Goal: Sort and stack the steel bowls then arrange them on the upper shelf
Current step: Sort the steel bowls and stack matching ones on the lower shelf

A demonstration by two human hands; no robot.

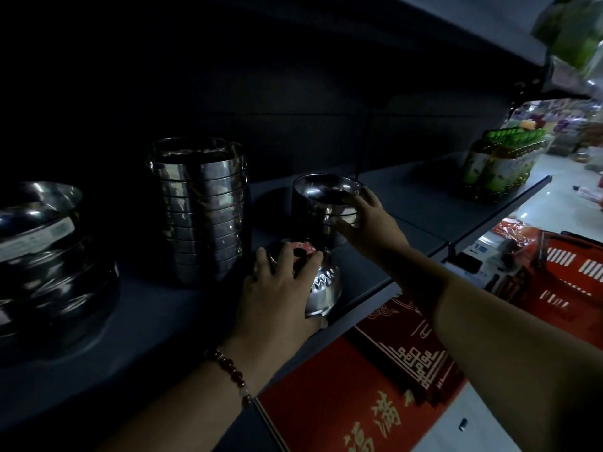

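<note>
- Shelf [408,203] of dark metal carries all the steel bowls in dim light.
- Wide bowls [49,256] are piled at its far left.
- Tall stack of bowls [202,210] stands upright near the middle.
- Short stack [323,203] stands behind and to the right; the right hand [368,223] grips its side, thumb and fingers spread across the rims.
- Upturned patterned bowl [321,285] sits near the front edge; the left hand [277,291] lies over it, fingers spread on its base.
- Bead bracelet [231,373] circles the left wrist.
</note>
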